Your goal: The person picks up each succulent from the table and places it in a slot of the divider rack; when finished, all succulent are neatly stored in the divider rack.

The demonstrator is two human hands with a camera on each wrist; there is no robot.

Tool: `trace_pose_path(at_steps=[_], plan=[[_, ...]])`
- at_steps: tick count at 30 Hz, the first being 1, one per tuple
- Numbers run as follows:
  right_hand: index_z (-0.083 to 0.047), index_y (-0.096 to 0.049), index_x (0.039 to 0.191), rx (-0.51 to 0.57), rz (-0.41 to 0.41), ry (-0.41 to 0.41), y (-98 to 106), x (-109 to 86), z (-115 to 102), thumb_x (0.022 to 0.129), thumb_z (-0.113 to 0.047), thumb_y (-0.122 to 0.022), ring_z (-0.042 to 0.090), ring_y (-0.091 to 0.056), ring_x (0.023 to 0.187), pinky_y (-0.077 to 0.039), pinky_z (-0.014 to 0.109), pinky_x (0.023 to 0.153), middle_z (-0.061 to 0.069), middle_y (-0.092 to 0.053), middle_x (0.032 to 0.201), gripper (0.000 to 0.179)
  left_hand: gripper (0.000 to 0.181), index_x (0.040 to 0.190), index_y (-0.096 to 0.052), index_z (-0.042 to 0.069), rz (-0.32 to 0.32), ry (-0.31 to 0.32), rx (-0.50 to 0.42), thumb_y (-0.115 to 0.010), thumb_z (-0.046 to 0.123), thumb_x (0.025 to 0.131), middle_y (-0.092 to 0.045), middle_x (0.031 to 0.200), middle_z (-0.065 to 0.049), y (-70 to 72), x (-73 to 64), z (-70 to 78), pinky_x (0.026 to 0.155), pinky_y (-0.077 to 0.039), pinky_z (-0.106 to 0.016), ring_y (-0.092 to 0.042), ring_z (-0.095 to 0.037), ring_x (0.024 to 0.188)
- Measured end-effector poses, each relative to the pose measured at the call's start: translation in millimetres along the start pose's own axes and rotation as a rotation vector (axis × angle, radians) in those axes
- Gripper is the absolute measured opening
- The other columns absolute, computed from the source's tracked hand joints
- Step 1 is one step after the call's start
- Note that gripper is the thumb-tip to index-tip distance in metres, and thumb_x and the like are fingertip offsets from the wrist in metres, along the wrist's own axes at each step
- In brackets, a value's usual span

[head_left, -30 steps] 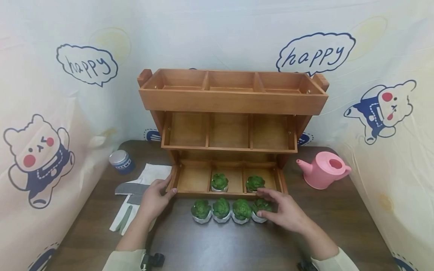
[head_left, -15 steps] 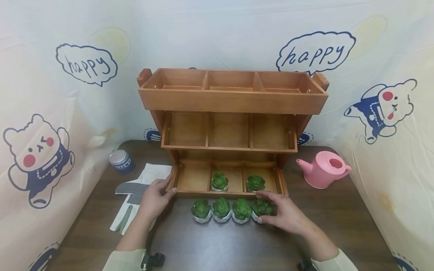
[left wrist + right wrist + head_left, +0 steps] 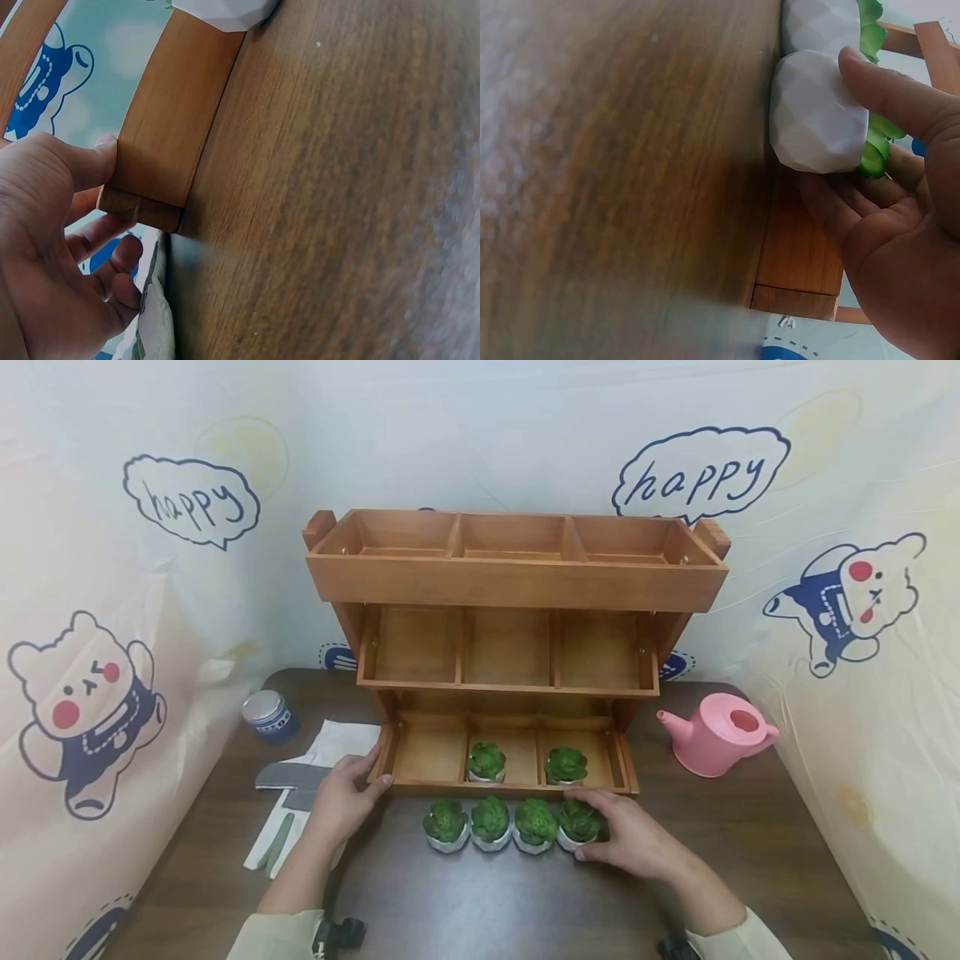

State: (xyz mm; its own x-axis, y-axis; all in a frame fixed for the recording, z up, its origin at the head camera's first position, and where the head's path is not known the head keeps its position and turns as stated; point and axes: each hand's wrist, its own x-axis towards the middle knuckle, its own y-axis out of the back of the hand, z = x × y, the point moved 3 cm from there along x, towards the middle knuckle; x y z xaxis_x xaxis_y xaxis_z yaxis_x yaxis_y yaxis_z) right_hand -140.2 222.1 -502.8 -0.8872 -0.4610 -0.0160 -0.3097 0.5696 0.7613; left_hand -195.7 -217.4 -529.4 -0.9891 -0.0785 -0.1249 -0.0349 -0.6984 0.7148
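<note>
A three-tier wooden plant stand [image 3: 516, 585] stands at the back of the table. My left hand [image 3: 343, 802] grips the left end of its lowest tray, with the thumb on the front board [image 3: 169, 127] and fingers behind the end. My right hand [image 3: 626, 835] holds the rightmost potted succulent [image 3: 579, 822] of a front row; in the right wrist view the thumb lies against the white faceted pot [image 3: 817, 112] and the fingers curl behind. Several more potted succulents [image 3: 490, 822] stand to its left. Two others sit in the tray's middle [image 3: 486, 762] and right [image 3: 566, 765] compartments.
A pink watering can [image 3: 716, 735] stands on the right of the table. On the left are a blue-and-white jar [image 3: 270, 717] and white-and-grey gloves [image 3: 296, 781]. A printed cloth [image 3: 480, 435] surrounds the table.
My right thumb has shifted slightly right and down along the rightmost pot, and the right fingers have lowered a little behind it. The left hand keeps its place on the tray.
</note>
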Motion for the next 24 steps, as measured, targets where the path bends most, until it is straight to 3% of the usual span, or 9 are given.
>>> trace_pose_path(at_steps=[9,17,24], plan=[[-0.02,-0.06,0.143,-0.005,0.008,-0.011,0,-0.2,2,0.077,-0.027,-0.092,0.028,-0.059,0.13,-0.046,0.054,0.108,0.005,-0.063,0.141,0.074,0.07,0.159,-0.043,0.022,-0.008,0.013,-0.008,-0.074,0.036,0.097,-0.056,0.137,-0.014,-0.1,2.4,0.0,0.104,-0.046,-0.062,-0.054,-0.038,0.124],[-0.023,-0.061,0.142,-0.013,0.03,-0.013,5,-1.3,4,0.077,-0.04,-0.092,0.023,-0.061,0.124,-0.049,0.052,0.104,0.001,-0.065,0.138,0.073,0.069,0.158,-0.045,0.02,0.014,-0.023,0.03,-0.074,0.034,0.097,-0.059,0.134,-0.014,-0.4,3.2,0.3,0.101,-0.047,-0.061,-0.056,-0.037,0.12],[-0.025,-0.063,0.139,0.003,0.072,-0.021,13,-2.1,-1,0.078,-0.039,-0.092,0.02,-0.063,0.119,-0.052,0.05,0.1,-0.001,-0.066,0.136,0.069,0.069,0.158,-0.045,0.021,0.007,-0.012,0.014,-0.075,0.034,0.097,-0.059,0.133,-0.013,0.1,1.9,0.0,0.102,-0.047,-0.061,-0.056,-0.036,0.12]])
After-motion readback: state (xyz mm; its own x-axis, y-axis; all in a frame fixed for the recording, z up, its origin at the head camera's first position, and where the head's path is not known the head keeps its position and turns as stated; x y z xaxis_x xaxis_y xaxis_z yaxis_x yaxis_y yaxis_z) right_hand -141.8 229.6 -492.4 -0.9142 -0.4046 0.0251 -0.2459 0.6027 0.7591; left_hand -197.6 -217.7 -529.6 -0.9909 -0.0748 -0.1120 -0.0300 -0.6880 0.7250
